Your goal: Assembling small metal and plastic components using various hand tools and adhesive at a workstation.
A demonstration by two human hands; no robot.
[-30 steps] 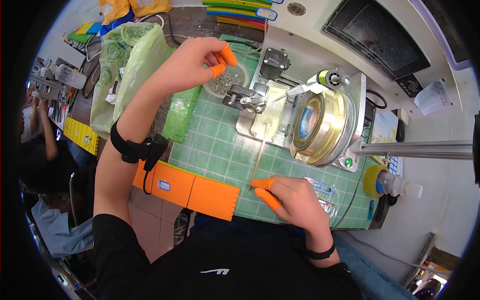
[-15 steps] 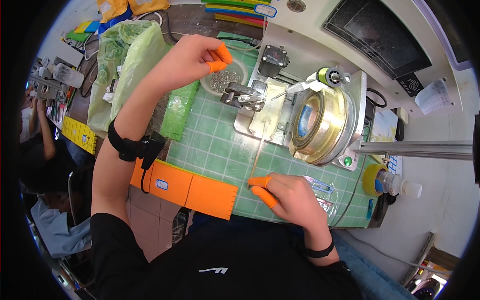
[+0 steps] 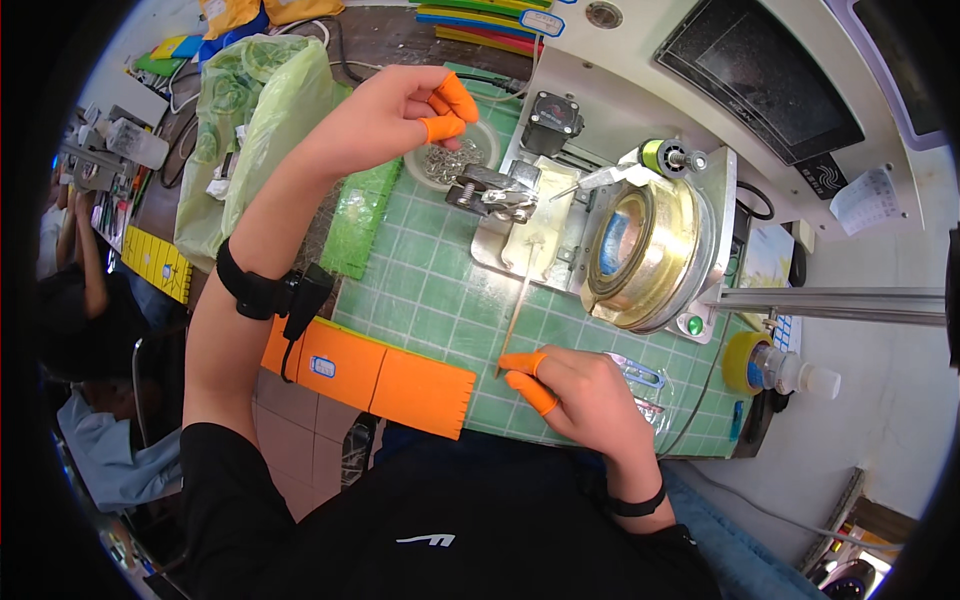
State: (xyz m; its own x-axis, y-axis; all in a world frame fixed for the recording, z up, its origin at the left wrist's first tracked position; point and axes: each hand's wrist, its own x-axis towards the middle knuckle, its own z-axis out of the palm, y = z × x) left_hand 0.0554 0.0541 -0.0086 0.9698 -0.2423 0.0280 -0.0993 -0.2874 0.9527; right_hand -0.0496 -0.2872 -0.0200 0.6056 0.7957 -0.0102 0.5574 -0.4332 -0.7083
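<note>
My left hand (image 3: 390, 112), in orange finger cots, is over a round bowl (image 3: 411, 172) of small shiny metal pieces (image 3: 437, 163). Its thumb and forefinger are curled with the tips close together; anything between them is too small to make out. On the near side of the green gridded mat, my right hand (image 3: 585, 392) pinches the near end of a thin tan strand (image 3: 515, 312) between orange-capped fingers. The strand runs away from me to the pale plate (image 3: 545, 220) of a bench machine, beside a metal clamp (image 3: 500, 195).
A large gold-coloured reel (image 3: 655, 245) and a lime spool (image 3: 655, 155) sit on the machine's right. Orange (image 3: 425, 388) and green (image 3: 357, 225) strips edge the mat (image 3: 420, 300). A pale green bag (image 3: 285, 130) stands left, a tape roll (image 3: 742, 362) right. Another person sits far left.
My left hand has shifted slightly right over the bowl, and a bare fingertip now shows below the thumb. My right hand and the strand hold nearly the same place.
</note>
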